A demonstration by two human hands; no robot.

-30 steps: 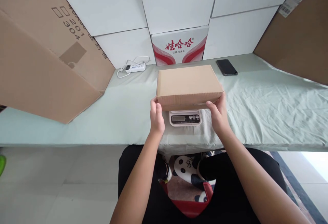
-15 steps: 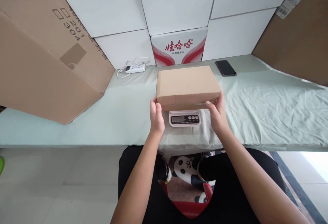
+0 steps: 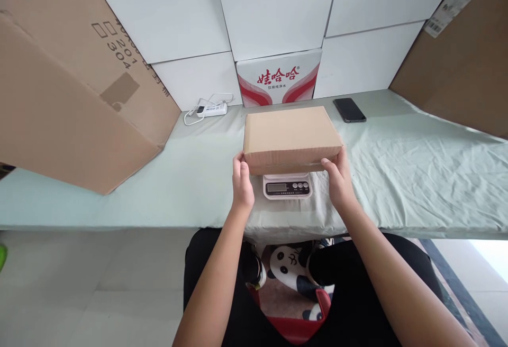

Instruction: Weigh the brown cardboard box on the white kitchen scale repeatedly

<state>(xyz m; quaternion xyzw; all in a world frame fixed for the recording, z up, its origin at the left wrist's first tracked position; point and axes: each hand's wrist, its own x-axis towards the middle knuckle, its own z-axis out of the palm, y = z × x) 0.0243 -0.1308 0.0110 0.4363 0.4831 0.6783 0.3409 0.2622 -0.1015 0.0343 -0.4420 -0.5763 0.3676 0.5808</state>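
both hands gripped the near corners of a closed, flat brown cardboard box: the left hand pinched the near left corner with thumb on the front face, the right hand clasped the near right corner the same way. that box sat over a small white digital kitchen scale on the pale green cloth-covered table, hiding its platform; whether it rested fully on it was hard to tell. the box looked stiff, light and dry enough not to slip, and its short ends or near corners seemed the fair place to hold. behind it stood a white carton with red chinese lettering, a large brown carton marked "201 304", a black phone and a white power strip
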